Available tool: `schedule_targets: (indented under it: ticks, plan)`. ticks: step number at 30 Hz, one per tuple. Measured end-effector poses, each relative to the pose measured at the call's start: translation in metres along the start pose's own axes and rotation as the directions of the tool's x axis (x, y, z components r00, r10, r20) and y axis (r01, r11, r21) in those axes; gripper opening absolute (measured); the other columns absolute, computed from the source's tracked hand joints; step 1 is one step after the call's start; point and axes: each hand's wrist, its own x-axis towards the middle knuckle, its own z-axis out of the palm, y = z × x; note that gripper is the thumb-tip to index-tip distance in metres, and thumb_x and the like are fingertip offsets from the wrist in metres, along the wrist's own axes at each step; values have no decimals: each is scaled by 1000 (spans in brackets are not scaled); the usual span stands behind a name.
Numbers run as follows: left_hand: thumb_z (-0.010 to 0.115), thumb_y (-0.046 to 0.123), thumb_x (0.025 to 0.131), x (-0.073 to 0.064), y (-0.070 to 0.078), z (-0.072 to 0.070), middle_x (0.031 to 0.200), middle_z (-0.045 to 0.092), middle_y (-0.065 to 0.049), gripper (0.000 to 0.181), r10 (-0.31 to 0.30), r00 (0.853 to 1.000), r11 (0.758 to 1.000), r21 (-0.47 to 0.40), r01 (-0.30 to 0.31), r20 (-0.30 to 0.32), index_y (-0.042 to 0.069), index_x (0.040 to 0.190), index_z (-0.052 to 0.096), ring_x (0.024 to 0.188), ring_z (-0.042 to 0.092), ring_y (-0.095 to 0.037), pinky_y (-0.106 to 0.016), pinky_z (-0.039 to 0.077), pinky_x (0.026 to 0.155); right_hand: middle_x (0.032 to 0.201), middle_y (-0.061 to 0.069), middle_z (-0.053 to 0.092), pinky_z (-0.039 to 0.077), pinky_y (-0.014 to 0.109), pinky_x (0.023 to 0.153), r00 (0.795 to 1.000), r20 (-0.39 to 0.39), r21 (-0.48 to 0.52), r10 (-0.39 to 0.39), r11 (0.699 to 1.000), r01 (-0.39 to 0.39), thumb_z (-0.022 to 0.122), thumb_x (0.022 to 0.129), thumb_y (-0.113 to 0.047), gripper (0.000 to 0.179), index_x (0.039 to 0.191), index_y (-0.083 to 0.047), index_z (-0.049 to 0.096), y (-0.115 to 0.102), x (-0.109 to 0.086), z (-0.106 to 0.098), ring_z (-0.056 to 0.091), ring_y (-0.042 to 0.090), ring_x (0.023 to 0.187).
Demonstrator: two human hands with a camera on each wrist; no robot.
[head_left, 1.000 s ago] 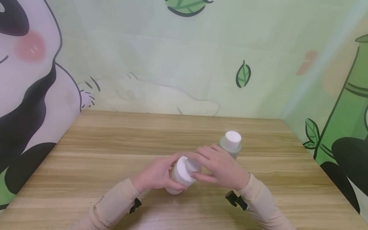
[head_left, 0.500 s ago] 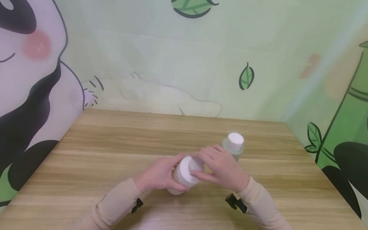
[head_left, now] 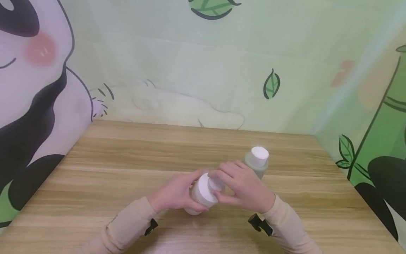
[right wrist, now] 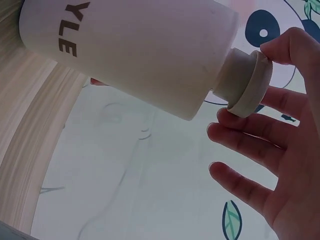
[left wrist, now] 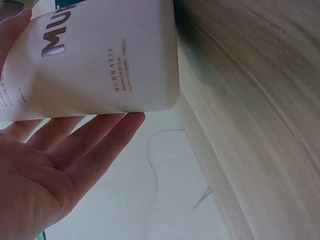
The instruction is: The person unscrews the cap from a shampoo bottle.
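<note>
A white bottle (head_left: 201, 194) with dark lettering on its side leans over the table, its top tilted to the right. My left hand (head_left: 172, 193) grips the bottle's body, thumb on the near side and fingers on the far side. At the top end, my right hand (head_left: 248, 188) pinches the white cap (right wrist: 255, 85) between thumb and fingers. The right wrist view shows the cap on the bottle's neck, with the little finger held away from it. The lower end of the bottle is close to the tabletop in the left wrist view.
Behind my right hand stands a pale green bottle (head_left: 257, 167) with a white cap, partly hidden by the hand. The wood-grain table (head_left: 152, 148) reaches back to a wall covering (head_left: 177, 63) printed with a panda and leaves.
The right hand's thumb and fingers have shifted slightly on the cap. The left hand keeps its grip on the bottle. The head view has shifted a little.
</note>
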Motion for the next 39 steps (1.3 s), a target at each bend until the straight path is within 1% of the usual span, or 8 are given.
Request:
schedule_targets:
  ticks: [3, 13, 19, 23, 26, 31, 34, 39]
  plan:
    - [87, 39, 65, 0, 0, 0, 112, 70, 0, 85, 2, 1000, 1000, -8, -2, 1, 21, 137, 47, 98, 67, -14, -31, 52, 84, 95, -4, 64, 50, 32, 81, 1000, -3, -2, -13, 1000, 13, 71, 71, -26, 41, 109, -12, 64, 0, 0, -1, 60, 12, 88]
    - [86, 40, 66, 0, 2, -1, 113, 70, 0, 84, -2, 1000, 1000, -2, 2, 8, 20, 137, 46, 98, 67, -15, -35, 54, 84, 96, -3, 65, 50, 32, 82, 1000, -7, -13, -13, 1000, 13, 69, 73, -25, 39, 109, -12, 64, -1, 0, -1, 61, 14, 90]
    - [87, 40, 66, 1, 2, -1, 111, 70, 0, 82, 3, 1000, 1000, 4, -3, 8, 20, 135, 47, 96, 67, -15, -33, 54, 83, 96, -2, 65, 50, 33, 82, 1000, 10, -22, -14, 1000, 14, 69, 73, -27, 41, 111, -11, 63, 0, 0, -2, 61, 14, 91]
    - [87, 38, 65, 1, 3, 0, 111, 70, 0, 83, -2, 1000, 1000, -16, 2, 6, 20, 136, 47, 97, 66, -14, -32, 53, 84, 98, -4, 66, 49, 32, 83, 999, 37, -41, 17, 999, -15, 63, 87, -42, 43, 117, -12, 63, -3, -1, -4, 61, 13, 92]
    - [87, 38, 65, 0, 2, 1, 112, 70, 1, 85, -11, 1000, 999, -30, 11, 9, 22, 137, 47, 98, 66, -13, -31, 53, 85, 102, -4, 67, 47, 31, 83, 998, 50, -59, 50, 997, -47, 53, 93, -53, 49, 120, -13, 62, -5, -2, -5, 62, 13, 94]
    - [87, 39, 65, 1, 3, 4, 112, 70, 1, 84, -12, 1000, 1000, -28, 12, 14, 23, 137, 47, 98, 66, -13, -31, 52, 85, 97, -4, 68, 46, 31, 80, 998, 18, -85, 57, 995, -55, 51, 94, -51, 43, 109, -14, 66, -5, -4, -5, 62, 14, 90]
    - [87, 39, 65, 0, 3, 3, 112, 70, 1, 83, -13, 1000, 1000, -16, 13, 16, 23, 136, 47, 98, 66, -13, -31, 52, 85, 92, -4, 67, 47, 31, 79, 999, -10, -89, 34, 995, -35, 55, 93, -48, 38, 105, -13, 66, -5, -3, -4, 62, 13, 86]
    - [87, 38, 65, -1, 3, 0, 112, 70, 1, 84, -20, 1000, 1000, -14, 21, 16, 23, 137, 47, 98, 66, -14, -34, 52, 86, 90, -4, 67, 49, 32, 78, 999, -38, -92, -5, 996, 1, 63, 89, -44, 35, 104, -12, 67, -4, 1, -3, 62, 13, 84]
